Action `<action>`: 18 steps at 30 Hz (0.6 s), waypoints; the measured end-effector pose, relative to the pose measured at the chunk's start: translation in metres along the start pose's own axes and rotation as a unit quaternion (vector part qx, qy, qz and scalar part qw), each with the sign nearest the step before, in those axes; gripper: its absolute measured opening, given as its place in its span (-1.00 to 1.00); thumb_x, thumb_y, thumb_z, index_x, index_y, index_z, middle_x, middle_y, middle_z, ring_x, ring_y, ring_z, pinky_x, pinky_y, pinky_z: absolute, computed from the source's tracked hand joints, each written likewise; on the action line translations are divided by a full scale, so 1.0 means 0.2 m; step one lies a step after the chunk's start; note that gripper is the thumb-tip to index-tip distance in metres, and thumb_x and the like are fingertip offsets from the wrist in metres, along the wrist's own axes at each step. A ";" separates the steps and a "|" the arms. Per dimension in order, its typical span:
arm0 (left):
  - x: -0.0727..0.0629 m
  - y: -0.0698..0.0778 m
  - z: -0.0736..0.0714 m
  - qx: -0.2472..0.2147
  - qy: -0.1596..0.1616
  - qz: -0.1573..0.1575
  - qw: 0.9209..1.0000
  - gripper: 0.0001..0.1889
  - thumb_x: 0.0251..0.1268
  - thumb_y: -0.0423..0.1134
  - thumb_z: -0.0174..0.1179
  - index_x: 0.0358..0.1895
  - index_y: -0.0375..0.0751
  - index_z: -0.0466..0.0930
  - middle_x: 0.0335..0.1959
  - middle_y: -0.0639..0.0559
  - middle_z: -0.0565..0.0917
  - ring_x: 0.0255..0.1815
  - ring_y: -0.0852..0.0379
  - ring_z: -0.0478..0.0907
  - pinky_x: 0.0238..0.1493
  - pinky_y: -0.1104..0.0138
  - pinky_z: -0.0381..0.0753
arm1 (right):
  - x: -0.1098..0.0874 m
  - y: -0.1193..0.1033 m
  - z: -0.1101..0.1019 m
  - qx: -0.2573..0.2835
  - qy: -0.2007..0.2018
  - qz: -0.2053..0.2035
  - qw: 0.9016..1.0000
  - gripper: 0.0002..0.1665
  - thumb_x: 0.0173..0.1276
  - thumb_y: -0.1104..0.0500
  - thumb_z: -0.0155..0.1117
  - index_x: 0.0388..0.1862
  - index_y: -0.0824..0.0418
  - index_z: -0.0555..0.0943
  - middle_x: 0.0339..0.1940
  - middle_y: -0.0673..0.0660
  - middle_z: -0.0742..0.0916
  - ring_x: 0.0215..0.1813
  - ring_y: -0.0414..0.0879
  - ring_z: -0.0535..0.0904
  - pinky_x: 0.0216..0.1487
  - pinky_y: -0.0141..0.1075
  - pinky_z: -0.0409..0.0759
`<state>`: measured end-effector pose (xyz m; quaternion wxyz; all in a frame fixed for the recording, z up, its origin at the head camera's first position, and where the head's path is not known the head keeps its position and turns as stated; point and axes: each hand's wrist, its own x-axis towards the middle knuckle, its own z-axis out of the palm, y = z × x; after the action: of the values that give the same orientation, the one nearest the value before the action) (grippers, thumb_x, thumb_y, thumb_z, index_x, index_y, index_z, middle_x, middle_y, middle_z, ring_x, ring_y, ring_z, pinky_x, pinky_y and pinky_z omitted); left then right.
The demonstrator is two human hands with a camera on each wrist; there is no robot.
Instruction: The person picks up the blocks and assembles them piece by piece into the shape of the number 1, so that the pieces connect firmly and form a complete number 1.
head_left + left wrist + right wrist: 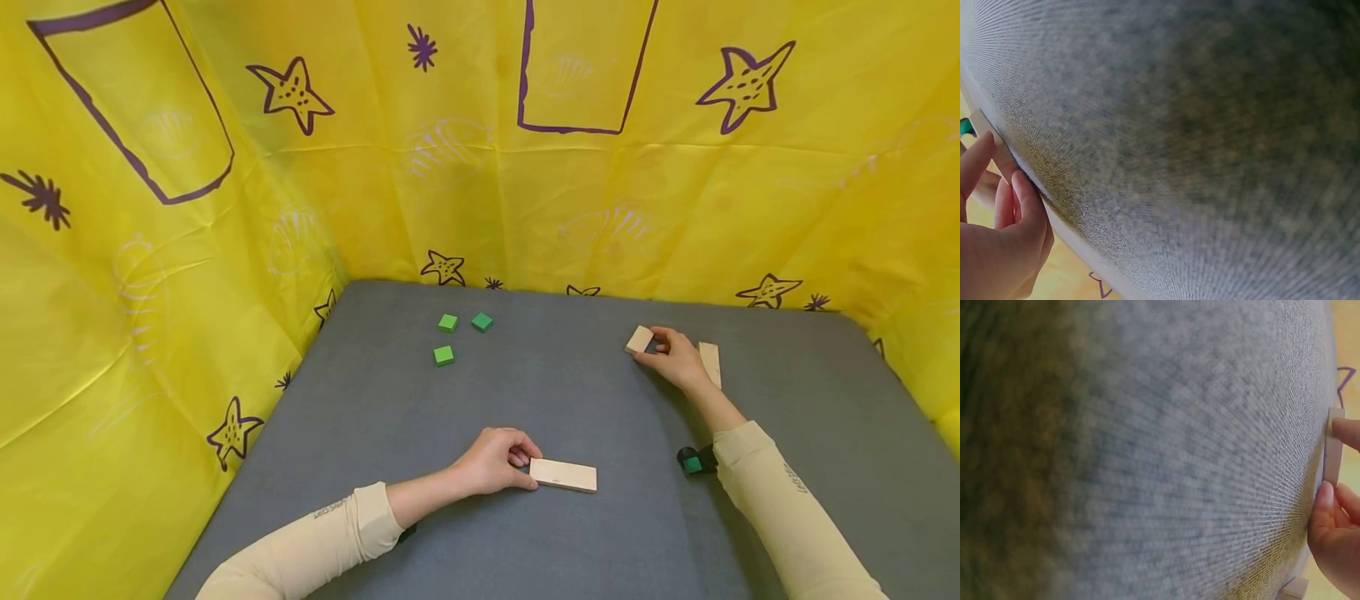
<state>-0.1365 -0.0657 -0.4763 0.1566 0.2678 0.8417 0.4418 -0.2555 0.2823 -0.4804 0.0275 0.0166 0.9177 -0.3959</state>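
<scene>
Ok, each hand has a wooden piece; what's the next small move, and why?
Perhaps draw the wooden block in the right hand toward the wooden plank in the left hand: both pieces are pinched, and a stretch of grey tabletop separates them.

3 tiles (pixel 444 356) on tbl (pixel 360 408), L of 3 blks (pixel 564 476).

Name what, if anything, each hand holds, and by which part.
Left hand: wooden block, by the end nearest it. Right hand: another block, by the side nearest it.
</scene>
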 end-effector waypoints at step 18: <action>-0.01 0.01 0.00 0.006 0.001 0.008 1.000 -0.67 -0.16 -0.47 0.54 -0.23 -0.28 0.69 -0.39 0.06 0.63 -0.37 0.25 0.57 -0.26 0.46 0.58 | 0.00 0.01 -0.01 0.011 -0.003 -0.002 1.000 -0.15 0.32 0.12 0.34 0.40 0.51 0.19 0.34 0.51 0.35 0.24 0.36 0.36 0.20 0.14 0.38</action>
<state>-0.1349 -0.0659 -0.4735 0.1509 0.2754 0.8424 0.4379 -0.2560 0.2851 -0.4800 0.0291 0.0136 0.9135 -0.4057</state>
